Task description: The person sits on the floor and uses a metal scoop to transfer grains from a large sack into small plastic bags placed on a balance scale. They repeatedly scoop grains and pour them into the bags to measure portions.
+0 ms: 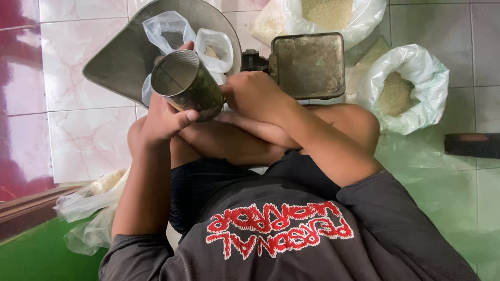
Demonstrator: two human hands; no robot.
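My left hand (161,117) grips a dull metal tin can (183,83), tilted with its open mouth up and to the left. The can is over a small clear plastic bag (216,49) with a little grain in it, which lies in the grey metal scale pan (120,57). My right hand (255,96) has its fingers curled and rests against the can's side, next to the bag's edge. Whether it pinches anything is hidden. I sit on the floor with my knees drawn up under both arms.
A worn metal scale platform (308,65) stands just behind my right hand. Two large open plastic sacks of grain (403,91) (328,15) sit at the right and top. A dark block (471,144) lies far right. Crumpled plastic bags (91,208) lie at the lower left.
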